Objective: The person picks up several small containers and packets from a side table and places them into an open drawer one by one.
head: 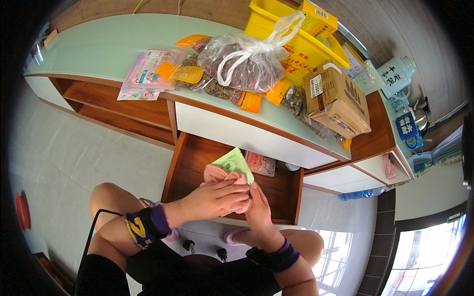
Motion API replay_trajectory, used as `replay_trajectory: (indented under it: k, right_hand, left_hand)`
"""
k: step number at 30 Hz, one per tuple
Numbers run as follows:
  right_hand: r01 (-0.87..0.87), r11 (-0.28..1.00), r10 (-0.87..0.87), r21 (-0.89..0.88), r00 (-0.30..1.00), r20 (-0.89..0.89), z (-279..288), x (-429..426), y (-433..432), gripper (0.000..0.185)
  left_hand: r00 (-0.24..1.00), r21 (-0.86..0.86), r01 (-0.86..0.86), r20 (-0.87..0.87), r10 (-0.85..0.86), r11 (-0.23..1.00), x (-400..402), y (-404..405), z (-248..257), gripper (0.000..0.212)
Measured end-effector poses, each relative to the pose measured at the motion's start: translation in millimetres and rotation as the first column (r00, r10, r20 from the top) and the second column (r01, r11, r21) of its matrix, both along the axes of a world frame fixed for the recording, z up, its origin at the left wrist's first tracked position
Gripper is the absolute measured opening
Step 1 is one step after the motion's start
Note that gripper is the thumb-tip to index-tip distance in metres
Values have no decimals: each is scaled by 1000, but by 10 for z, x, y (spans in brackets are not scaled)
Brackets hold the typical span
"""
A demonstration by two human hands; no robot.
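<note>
My left hand (218,198) presses a crumpled pink cloth (214,174) against a flat light green packet (234,161) that bears writing. With the thumb and fingers of my right hand (259,206) I grip the packet's right edge, close beside the cloth. Both hands are over a pulled-out wooden drawer (192,159). Inside it, toward the back, lies a pink packet (261,163) with printing, and a round whitish item (292,166) shows partly at the back right corner. The cloth and my fingers hide the lower part of the green packet.
The glass-topped cabinet (103,40) carries a knotted plastic bag (244,61), several orange-topped food bags (192,76), stacked pink packets (148,70), a cardboard box (337,100) and a yellow bin (266,16). Open shelves (118,107) are left of the drawer. A plastic bottle (361,194) lies on the floor.
</note>
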State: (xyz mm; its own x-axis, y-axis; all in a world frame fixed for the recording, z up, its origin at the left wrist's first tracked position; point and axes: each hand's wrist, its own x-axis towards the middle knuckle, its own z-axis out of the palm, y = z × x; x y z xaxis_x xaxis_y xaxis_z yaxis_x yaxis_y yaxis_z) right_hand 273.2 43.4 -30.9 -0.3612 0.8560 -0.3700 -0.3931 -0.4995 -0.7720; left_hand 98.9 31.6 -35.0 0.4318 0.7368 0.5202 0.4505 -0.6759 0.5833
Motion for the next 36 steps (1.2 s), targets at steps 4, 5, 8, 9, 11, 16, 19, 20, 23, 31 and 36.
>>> replay_trajectory:
  k: [4,5,8,9,11,16,19,20,23,31,36]
  right_hand:
    - [-77,997,76,16,996,54,-26,-10,-33,38]
    - [-93,995,91,26,994,58,-30,-13,-40,38]
    - [-182,983,182,5,983,38,-38,-17,-33,38]
    - [-174,984,174,19,984,37,-37,-9,-27,38]
    - [-164,986,163,33,986,38,-12,1,-14,37]
    - [-5,1000,5,-26,1000,15,-19,93,81,32]
    - [-61,985,20,159,968,250,-254,190,191,35]
    - [44,998,-38,-45,992,121,-262,241,167,34]
    - [133,949,-131,-288,991,23,-236,237,169,31]
    - [454,762,-449,-462,884,130,-899,515,660,22]
    - [638,614,-666,-465,735,129,-1359,563,1120,23]
  left_hand:
    - [999,6,-42,1,42,999,-11,10,35,36]
    - [998,-12,-58,21,59,998,-25,9,37,35]
    - [985,-92,-161,47,166,983,-136,79,-1,29]
    - [980,-88,-190,47,194,978,-166,123,-29,26]
    - [937,-270,-310,74,341,911,-195,119,-40,25]
    - [848,-324,-529,-169,502,784,-271,95,-98,23]
    - [809,-319,-581,-326,488,749,-295,87,-138,21]
    - [803,-316,-582,-364,471,749,-306,81,-138,21]
    - [787,-340,-603,-399,470,722,-317,81,-98,20]
    - [827,-344,-560,-295,479,754,-345,68,-12,16]
    - [834,-380,-551,-285,472,743,-376,58,111,21]
